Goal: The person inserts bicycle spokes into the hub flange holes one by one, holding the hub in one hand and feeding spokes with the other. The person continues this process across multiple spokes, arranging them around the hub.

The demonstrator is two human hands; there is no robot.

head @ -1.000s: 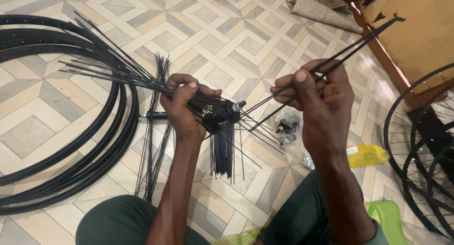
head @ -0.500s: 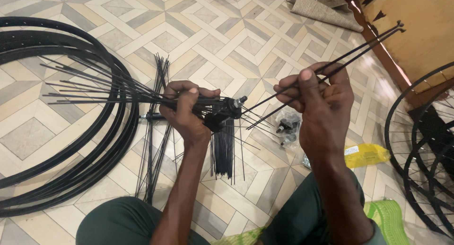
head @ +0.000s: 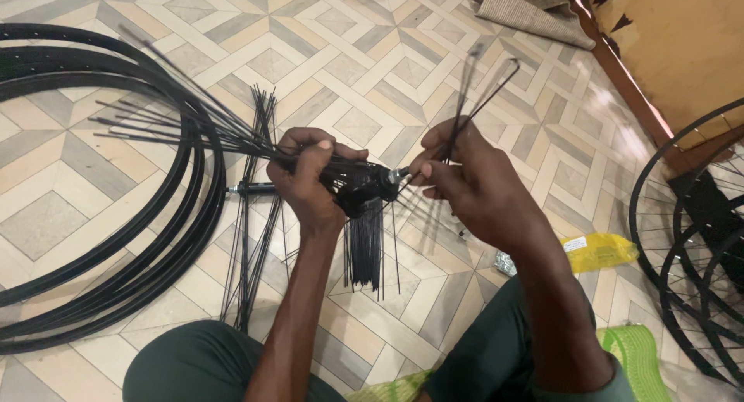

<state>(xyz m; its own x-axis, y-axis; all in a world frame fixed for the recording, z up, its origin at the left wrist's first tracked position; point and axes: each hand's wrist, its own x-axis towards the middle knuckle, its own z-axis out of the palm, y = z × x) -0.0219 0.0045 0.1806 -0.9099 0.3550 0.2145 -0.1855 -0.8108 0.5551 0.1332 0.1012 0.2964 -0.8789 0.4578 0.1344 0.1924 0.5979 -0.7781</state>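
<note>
Two hands worked above a patterned tile floor (head: 372,53): the left hand (head: 310,177) clenched a black wheel hub (head: 364,186) bristling with spokes, the right hand (head: 473,185) pinched two spokes (head: 473,92). Black rims (head: 116,239) lay left; a spoked wheel (head: 690,239) stood right.

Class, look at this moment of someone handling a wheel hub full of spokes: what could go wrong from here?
1. The loose spokes fanning from the hub in the left hand might tangle or bend.
2. The two spokes pinched by the right hand point upward, possibly towards the face.
3. Spokes on the floor lie beside the knee and may get knelt on.
</note>
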